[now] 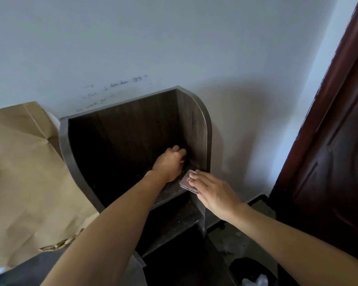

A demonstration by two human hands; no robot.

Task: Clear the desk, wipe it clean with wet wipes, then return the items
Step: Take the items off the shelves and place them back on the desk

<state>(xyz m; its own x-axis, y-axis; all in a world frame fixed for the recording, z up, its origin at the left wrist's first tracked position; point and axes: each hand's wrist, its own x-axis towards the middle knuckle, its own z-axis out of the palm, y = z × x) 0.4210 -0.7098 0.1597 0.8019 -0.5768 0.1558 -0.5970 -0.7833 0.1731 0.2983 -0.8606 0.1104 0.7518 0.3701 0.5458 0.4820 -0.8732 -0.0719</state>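
A dark wooden shelf unit [198, 124] with curved side panels stands against the wall. My left hand [170, 162] reaches deep into its top compartment near the right back corner, fingers curled around a small reddish thing that is mostly hidden. My right hand [213, 193] rests at the front right edge of the same shelf, fingers pressed on a small flat clear plastic case [187, 182] lying on the dusty shelf board.
A large brown paper bag [25, 172] leans at the left of the shelf. A dark red door [329, 151] stands at the right. On the floor below are scraps and a black bin [252, 271] with white rubbish. Lower shelves are dark.
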